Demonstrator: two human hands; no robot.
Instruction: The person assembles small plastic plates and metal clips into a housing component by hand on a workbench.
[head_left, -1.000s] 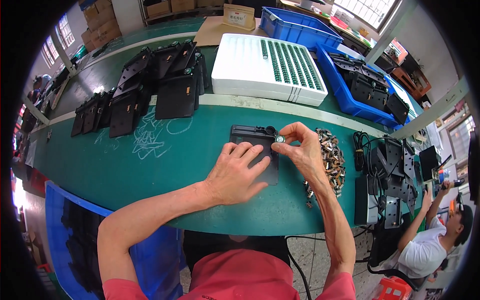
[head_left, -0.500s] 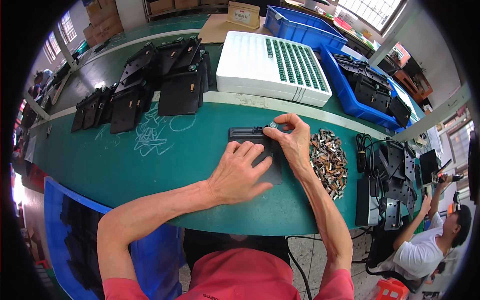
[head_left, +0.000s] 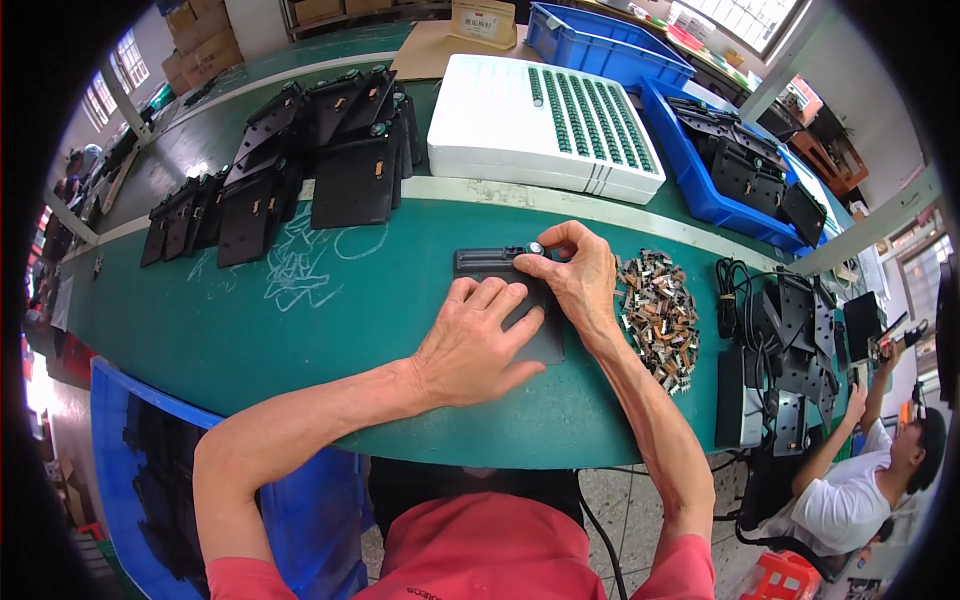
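Note:
A black rectangular panel (head_left: 483, 261) with a raised bar along its far edge lies on the green tabletop in front of me. My left hand (head_left: 468, 345) rests on it with the fingers stretched out and spread, covering much of its surface. At the panel's far right corner, my right hand (head_left: 578, 280) pinches a small round component (head_left: 535, 249), silvery with a greenish rim, between thumb and forefinger. The fingertips partly hide how the component sits against the bar. Just right of that hand is a heap of small metal and brown pieces (head_left: 660, 320).
Finished-looking black panels (head_left: 352, 190) stand stacked at the far left. Behind the hands sits a white foam tray (head_left: 490, 115) with rows of green components. Blue bins (head_left: 735, 215) hold more panels. Cables and brackets (head_left: 790, 340) lie at right, where a person (head_left: 845, 500) sits.
My right fingers and the round component have shifted slightly left and closer to the bar's end. My left hand stays almost in place on the panel.

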